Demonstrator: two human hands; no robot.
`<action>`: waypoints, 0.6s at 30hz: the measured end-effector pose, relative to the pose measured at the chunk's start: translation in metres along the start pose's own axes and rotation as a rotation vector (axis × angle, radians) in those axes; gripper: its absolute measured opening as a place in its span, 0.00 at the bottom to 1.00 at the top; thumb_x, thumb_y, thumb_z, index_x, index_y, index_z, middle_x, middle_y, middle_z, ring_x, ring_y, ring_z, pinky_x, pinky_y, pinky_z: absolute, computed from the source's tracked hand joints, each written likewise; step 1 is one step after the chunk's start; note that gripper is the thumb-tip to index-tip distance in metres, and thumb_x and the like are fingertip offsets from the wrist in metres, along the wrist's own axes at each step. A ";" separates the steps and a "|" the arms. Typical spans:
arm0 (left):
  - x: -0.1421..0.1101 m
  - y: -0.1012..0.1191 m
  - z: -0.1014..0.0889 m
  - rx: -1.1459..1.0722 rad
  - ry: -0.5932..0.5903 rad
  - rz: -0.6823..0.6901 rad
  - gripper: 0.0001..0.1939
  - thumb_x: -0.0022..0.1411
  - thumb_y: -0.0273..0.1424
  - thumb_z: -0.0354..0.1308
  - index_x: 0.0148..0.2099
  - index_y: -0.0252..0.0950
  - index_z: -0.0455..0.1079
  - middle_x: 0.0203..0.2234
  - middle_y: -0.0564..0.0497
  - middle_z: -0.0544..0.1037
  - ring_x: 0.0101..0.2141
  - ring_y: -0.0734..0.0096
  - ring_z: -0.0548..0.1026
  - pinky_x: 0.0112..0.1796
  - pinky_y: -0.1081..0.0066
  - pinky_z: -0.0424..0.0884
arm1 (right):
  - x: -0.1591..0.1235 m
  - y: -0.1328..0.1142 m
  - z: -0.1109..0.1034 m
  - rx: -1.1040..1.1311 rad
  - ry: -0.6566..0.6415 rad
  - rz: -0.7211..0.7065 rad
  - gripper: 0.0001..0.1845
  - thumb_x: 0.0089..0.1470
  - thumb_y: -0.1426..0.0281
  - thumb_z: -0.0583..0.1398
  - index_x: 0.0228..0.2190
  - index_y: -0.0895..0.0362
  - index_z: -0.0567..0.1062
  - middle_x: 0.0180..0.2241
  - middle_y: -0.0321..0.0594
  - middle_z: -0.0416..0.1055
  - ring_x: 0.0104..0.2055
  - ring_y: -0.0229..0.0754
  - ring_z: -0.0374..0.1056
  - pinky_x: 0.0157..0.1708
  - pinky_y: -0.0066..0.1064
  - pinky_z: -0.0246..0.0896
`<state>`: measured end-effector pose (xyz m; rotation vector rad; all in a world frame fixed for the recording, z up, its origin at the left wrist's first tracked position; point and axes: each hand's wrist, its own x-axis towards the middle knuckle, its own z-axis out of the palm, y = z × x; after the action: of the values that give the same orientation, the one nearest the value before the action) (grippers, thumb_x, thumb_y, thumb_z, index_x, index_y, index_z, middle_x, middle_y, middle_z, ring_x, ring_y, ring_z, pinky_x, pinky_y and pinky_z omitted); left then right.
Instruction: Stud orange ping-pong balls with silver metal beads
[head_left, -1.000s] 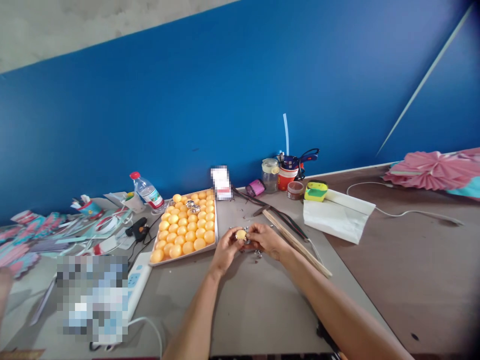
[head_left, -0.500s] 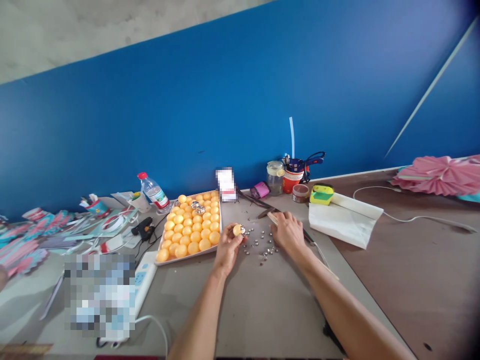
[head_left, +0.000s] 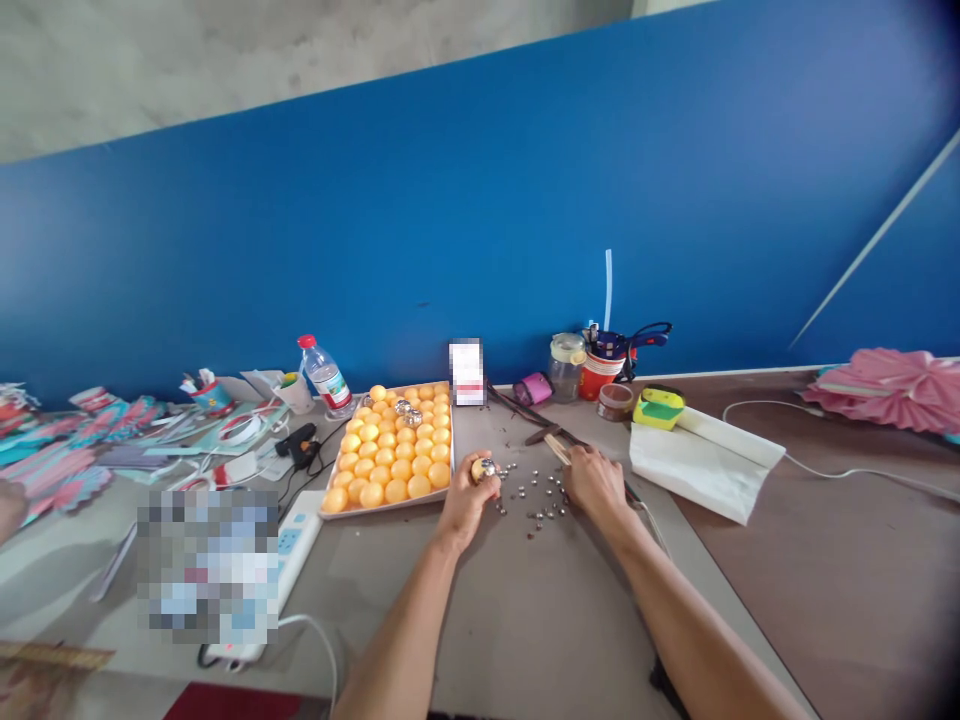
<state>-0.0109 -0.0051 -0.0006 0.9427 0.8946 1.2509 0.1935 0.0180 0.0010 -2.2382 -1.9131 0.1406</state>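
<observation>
My left hand [head_left: 466, 505] is closed around an orange ball [head_left: 478, 470] with shiny silver pieces on its top and right side. Just right of it, small silver beads [head_left: 536, 495] lie scattered on the grey table. My right hand [head_left: 596, 485] rests low over the table beyond the beads, its fingers bent over pale thin wooden sticks [head_left: 556, 447] that poke out to the left. Its fingertips are partly hidden. Left of my hands a shallow tray [head_left: 386, 514] holds rows of orange balls [head_left: 395, 490], with a few silver-covered balls [head_left: 408, 412] on top.
At the back stand a bottle [head_left: 327, 380], a glass jar [head_left: 567, 370] and a red cup [head_left: 601, 378] of tools. A yellow-green box [head_left: 660, 406] sits on white paper [head_left: 701, 460]. A power strip [head_left: 298, 545] and glue gun [head_left: 298, 445] lie left. Another person's hand [head_left: 10, 508] shows at far left.
The view has shifted slightly. The ball in my left hand has turned, with more silver facing up. My right hand has moved only a little and stays by the sticks.
</observation>
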 end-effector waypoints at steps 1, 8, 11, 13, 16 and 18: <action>0.000 -0.001 -0.001 0.037 0.014 0.004 0.23 0.45 0.28 0.65 0.46 0.36 0.64 0.32 0.54 0.71 0.24 0.82 0.66 0.28 0.76 0.62 | 0.000 -0.001 -0.001 0.019 0.011 -0.016 0.14 0.53 0.73 0.50 0.38 0.62 0.72 0.38 0.53 0.71 0.39 0.49 0.69 0.37 0.35 0.56; 0.004 -0.010 -0.006 0.219 0.121 0.081 0.22 0.46 0.30 0.63 0.45 0.37 0.63 0.25 0.57 0.66 0.24 0.80 0.63 0.25 0.78 0.59 | -0.006 -0.015 -0.005 0.417 0.118 -0.258 0.12 0.53 0.72 0.48 0.33 0.58 0.70 0.33 0.45 0.69 0.33 0.42 0.66 0.35 0.30 0.56; 0.005 -0.010 -0.006 0.239 0.130 0.090 0.22 0.46 0.30 0.63 0.45 0.37 0.63 0.25 0.57 0.66 0.24 0.79 0.63 0.26 0.78 0.60 | -0.012 -0.024 -0.009 0.580 0.065 -0.382 0.10 0.53 0.69 0.49 0.28 0.57 0.69 0.27 0.40 0.67 0.30 0.41 0.64 0.32 0.29 0.55; 0.005 -0.009 -0.004 0.250 0.131 0.073 0.22 0.47 0.29 0.62 0.45 0.37 0.62 0.25 0.57 0.65 0.24 0.79 0.63 0.26 0.78 0.60 | -0.017 -0.029 -0.013 0.694 -0.010 -0.400 0.10 0.53 0.67 0.50 0.26 0.56 0.68 0.24 0.37 0.65 0.26 0.38 0.61 0.27 0.28 0.53; 0.005 -0.008 0.000 0.244 0.163 0.052 0.22 0.46 0.28 0.62 0.44 0.37 0.62 0.24 0.58 0.64 0.24 0.79 0.63 0.25 0.78 0.60 | -0.023 -0.033 -0.019 0.931 -0.144 -0.355 0.11 0.53 0.63 0.50 0.27 0.55 0.67 0.18 0.31 0.60 0.19 0.35 0.56 0.21 0.26 0.49; 0.005 -0.008 0.001 0.232 0.175 0.059 0.22 0.44 0.27 0.62 0.43 0.37 0.62 0.24 0.58 0.64 0.24 0.79 0.63 0.26 0.77 0.60 | -0.026 -0.034 -0.021 1.055 -0.193 -0.322 0.12 0.54 0.61 0.50 0.27 0.55 0.66 0.16 0.30 0.57 0.17 0.34 0.55 0.18 0.26 0.47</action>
<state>-0.0066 -0.0007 -0.0079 1.0600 1.1762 1.3135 0.1607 -0.0044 0.0272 -1.2320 -1.6323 1.0527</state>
